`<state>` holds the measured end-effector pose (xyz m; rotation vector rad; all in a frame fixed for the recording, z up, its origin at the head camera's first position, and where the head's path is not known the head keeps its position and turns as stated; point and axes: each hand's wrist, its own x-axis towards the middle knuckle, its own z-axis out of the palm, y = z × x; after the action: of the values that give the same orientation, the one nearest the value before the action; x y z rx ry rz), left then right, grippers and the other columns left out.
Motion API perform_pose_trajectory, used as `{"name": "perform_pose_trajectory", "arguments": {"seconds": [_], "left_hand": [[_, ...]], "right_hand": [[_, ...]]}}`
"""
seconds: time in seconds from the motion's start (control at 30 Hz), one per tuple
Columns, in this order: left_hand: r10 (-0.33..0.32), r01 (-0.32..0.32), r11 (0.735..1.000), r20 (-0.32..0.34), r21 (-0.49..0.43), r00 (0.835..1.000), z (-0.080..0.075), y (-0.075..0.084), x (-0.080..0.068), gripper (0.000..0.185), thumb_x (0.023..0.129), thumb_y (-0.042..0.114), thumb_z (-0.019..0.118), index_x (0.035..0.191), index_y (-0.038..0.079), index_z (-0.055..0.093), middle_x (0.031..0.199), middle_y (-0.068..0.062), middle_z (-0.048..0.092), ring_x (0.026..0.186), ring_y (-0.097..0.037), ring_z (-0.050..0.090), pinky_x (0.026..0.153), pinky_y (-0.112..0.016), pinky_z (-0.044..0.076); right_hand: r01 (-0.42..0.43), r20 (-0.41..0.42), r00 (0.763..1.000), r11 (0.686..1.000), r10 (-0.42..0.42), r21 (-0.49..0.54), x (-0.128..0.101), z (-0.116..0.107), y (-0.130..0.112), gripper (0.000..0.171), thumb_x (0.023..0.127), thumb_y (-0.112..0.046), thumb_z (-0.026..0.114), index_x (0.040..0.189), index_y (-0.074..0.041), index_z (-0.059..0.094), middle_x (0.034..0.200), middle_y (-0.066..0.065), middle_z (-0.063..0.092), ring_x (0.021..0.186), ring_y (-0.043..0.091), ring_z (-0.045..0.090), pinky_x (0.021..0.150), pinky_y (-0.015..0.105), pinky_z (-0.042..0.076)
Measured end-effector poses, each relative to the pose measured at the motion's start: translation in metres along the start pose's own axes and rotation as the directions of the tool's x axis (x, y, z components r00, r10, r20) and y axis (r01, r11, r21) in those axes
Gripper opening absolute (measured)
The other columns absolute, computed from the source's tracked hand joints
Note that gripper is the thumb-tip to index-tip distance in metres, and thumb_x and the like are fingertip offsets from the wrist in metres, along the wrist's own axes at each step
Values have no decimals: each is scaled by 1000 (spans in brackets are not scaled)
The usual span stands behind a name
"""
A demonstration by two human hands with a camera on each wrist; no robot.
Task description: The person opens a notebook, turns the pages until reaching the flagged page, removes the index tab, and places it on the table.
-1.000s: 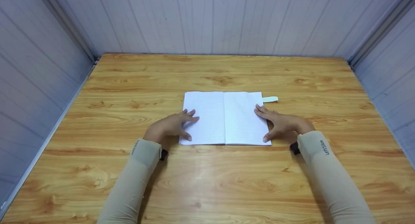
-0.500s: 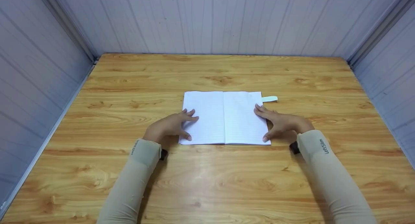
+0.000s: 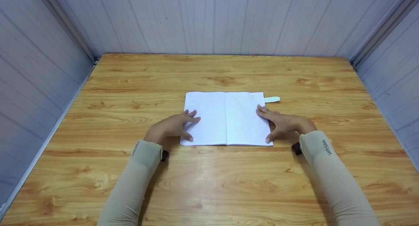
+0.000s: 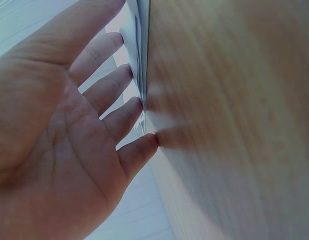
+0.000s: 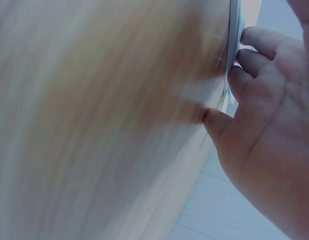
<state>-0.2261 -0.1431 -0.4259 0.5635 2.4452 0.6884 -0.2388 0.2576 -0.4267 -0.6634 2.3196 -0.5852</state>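
An open notebook (image 3: 212, 121) with white lined pages lies flat on the wooden table, its fold running down the middle. My left hand (image 3: 172, 126) rests on the outer edge of the left page, fingers spread, and the thumb touches near the lower corner. On the opposite side my right hand (image 3: 286, 124) presses the right page's outer edge with spread fingers and thumb. In the left wrist view, the fingertips of the left hand (image 4: 69, 115) meet the stacked page edges, and the little finger touches the table. The right wrist view shows the right hand (image 5: 264, 105) placed likewise.
A pale strip (image 3: 272, 99) sticks out from the notebook's upper right edge. The wooden table (image 3: 203, 180) extends around the notebook on all sides. White panelled walls (image 3: 209, 20) stand at the back, left and right.
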Motion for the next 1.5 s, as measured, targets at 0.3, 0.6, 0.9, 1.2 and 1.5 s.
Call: {"name": "perform_pose_trajectory", "arguments": {"seconds": [0.3, 0.6, 0.9, 1.2, 1.5], "left_hand": [[11, -11, 1000, 5, 19, 1000, 0, 0, -1, 81, 77, 21, 79, 147, 20, 38, 161, 2, 14, 151, -23, -1, 122, -44, 10], [15, -15, 1000, 7, 28, 1000, 0, -1, 0, 81, 78, 22, 79, 147, 21, 38, 162, 3, 13, 150, -23, -2, 121, -45, 9], [25, -25, 999, 2, 31, 1000, 0, -2, 1, 81, 78, 23, 79, 148, 22, 37, 162, 3, 12, 150, -23, -2, 121, -46, 8], [21, -21, 1000, 1, 7, 1000, 0, -1, 0, 81, 78, 19, 79, 147, 20, 38, 161, 4, 14, 151, -22, 0, 122, -44, 10], [1, -1, 1000, -1, 2, 1000, 1, 0, -1, 80, 78, 21, 78, 147, 23, 38, 161, 6, 13, 151, -22, 0, 121, -45, 8]], "right_hand": [[-2, 2, 1000, 1000, 2, -2, 2, 1, 2, 115, 76, -42, 78, 155, -14, 0, 161, 4, -18, 148, 31, -16, 117, 59, -5], [12, -8, 1000, 1000, -12, -17, 1, 1, 2, 115, 76, -43, 78, 155, -12, 1, 162, 5, -17, 148, 28, -15, 118, 57, -4], [7, -9, 1000, 1000, -7, -14, 0, 0, 1, 114, 76, -43, 77, 155, -12, 1, 161, 5, -17, 148, 29, -15, 117, 58, -5], [39, -15, 999, 999, -39, 7, 0, 1, 2, 112, 79, -41, 76, 155, -9, 0, 161, 7, -16, 148, 30, -16, 117, 59, -4], [42, -30, 999, 999, -42, 0, 1, 0, 2, 100, 87, -42, 67, 155, -10, 2, 162, 5, -14, 148, 28, -14, 118, 58, -1]]}}
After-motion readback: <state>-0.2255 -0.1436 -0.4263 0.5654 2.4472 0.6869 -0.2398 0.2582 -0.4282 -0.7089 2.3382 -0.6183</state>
